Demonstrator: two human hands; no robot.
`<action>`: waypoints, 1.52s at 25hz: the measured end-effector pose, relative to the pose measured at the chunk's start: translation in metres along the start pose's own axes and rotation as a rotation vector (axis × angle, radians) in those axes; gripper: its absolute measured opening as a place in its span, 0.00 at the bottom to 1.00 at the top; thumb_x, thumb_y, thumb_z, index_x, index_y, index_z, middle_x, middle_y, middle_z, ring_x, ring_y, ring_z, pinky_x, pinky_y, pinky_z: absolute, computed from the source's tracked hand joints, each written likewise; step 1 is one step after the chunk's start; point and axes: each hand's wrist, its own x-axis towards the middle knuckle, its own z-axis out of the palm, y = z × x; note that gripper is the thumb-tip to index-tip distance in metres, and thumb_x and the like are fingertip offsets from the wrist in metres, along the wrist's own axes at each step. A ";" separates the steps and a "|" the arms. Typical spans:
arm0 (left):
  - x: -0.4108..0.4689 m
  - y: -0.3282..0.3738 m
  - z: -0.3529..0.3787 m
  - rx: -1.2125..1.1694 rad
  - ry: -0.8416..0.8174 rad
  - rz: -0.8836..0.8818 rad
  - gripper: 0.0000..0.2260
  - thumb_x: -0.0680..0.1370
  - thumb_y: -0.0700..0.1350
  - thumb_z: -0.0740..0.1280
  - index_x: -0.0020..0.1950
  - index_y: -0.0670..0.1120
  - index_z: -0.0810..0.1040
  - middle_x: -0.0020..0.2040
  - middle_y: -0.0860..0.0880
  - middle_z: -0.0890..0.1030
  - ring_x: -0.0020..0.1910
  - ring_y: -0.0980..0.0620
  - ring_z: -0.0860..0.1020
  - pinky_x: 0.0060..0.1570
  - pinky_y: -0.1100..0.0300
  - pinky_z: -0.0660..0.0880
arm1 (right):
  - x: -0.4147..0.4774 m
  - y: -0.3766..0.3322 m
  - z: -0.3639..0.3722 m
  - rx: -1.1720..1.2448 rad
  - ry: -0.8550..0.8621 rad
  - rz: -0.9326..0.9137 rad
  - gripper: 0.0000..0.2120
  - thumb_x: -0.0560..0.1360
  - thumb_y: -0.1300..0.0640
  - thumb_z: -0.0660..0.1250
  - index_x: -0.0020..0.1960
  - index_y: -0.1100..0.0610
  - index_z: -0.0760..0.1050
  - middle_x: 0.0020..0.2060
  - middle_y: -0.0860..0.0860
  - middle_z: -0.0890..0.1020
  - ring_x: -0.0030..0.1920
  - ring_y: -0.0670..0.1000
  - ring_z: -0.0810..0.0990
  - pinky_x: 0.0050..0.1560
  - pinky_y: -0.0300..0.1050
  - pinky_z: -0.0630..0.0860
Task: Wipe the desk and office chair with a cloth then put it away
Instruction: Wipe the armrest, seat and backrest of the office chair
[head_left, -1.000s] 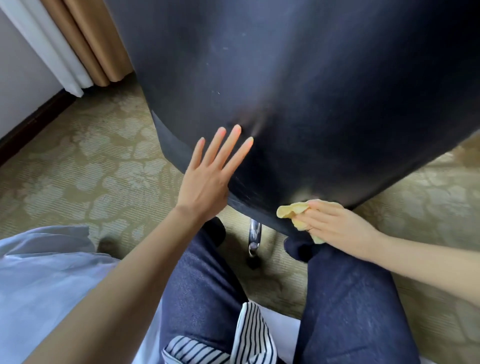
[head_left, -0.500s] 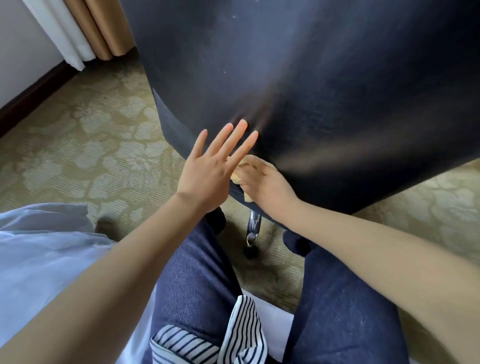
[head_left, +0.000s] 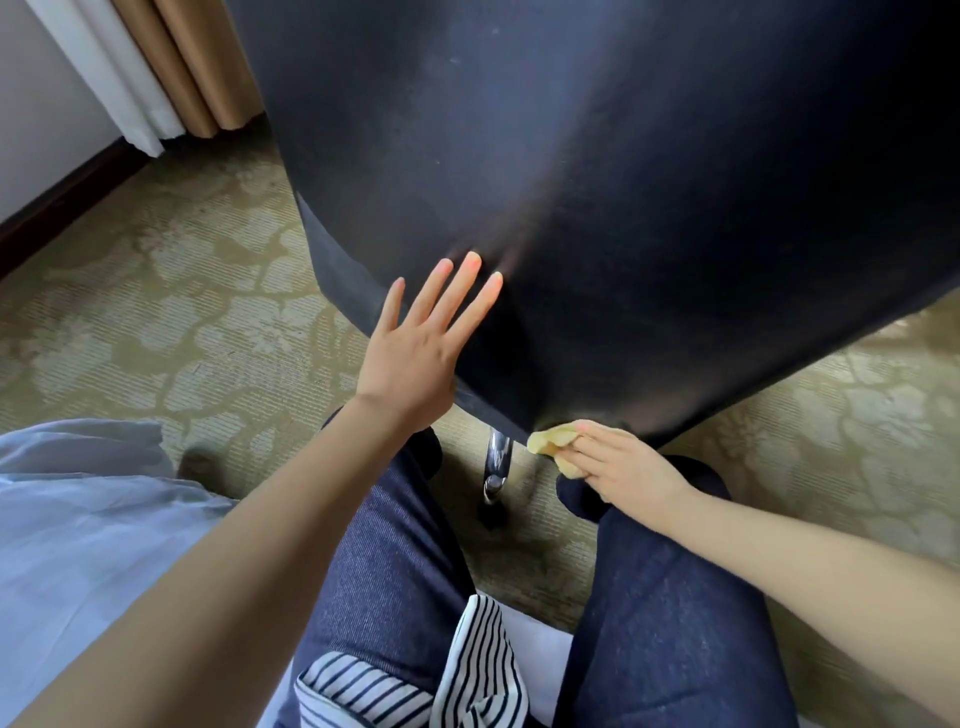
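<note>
The right hand (head_left: 628, 462) is back at the lower centre of the frame, on the bottom edge of the office chair (head_left: 623, 208). Half a second ago it was further left, tucked just beside the left hand; a second ago it was about where it is now. So the yellow cloth (head_left: 553, 447) has gone left along the chair's lower rim and returned, one full back-and-forth stroke. I judge that the chair part of the job is under way, with the bottom edge of the backrest being worked, and that putting the cloth away is not yet near.

The left hand (head_left: 421, 343) has barely shifted. It lies flat on the dark upholstery at centre frame, fingers (head_left: 470, 291) straight and spread, holding nothing; the fabric dimples under the fingertips, so it seems to brace the chair against the rubbing.

The right hand's fingers are curled round the cloth, pinching it into a small wad against the chair's rim. Only a crumpled yellow lump pokes out to the left of the knuckles; the rest is hidden in the grip.

The chair fills the upper right of the frame, black and smooth, with faint pale specks near the top and a soft sheen. A chrome leg (head_left: 497, 462) shows below it, over the patterned carpet (head_left: 156, 312).
</note>
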 end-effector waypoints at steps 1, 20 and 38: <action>0.001 0.001 0.002 -0.012 0.005 0.003 0.50 0.71 0.38 0.67 0.72 0.53 0.26 0.78 0.49 0.40 0.77 0.47 0.42 0.73 0.45 0.47 | -0.014 0.001 0.003 0.053 0.034 0.025 0.22 0.82 0.59 0.50 0.75 0.61 0.57 0.76 0.52 0.56 0.77 0.51 0.49 0.69 0.44 0.24; 0.006 -0.020 0.092 -1.421 0.336 -0.895 0.26 0.81 0.36 0.56 0.77 0.45 0.52 0.78 0.50 0.54 0.76 0.54 0.52 0.74 0.58 0.50 | 0.091 0.160 -0.204 0.132 0.218 0.600 0.29 0.76 0.59 0.41 0.76 0.51 0.57 0.78 0.51 0.50 0.77 0.54 0.48 0.70 0.51 0.29; 0.023 -0.098 0.163 -1.073 -0.091 -1.049 0.28 0.83 0.44 0.52 0.77 0.52 0.39 0.78 0.45 0.37 0.76 0.42 0.40 0.73 0.41 0.44 | 0.249 0.158 -0.170 -0.130 -0.161 -0.028 0.22 0.82 0.47 0.50 0.75 0.47 0.58 0.77 0.54 0.46 0.74 0.63 0.45 0.63 0.69 0.25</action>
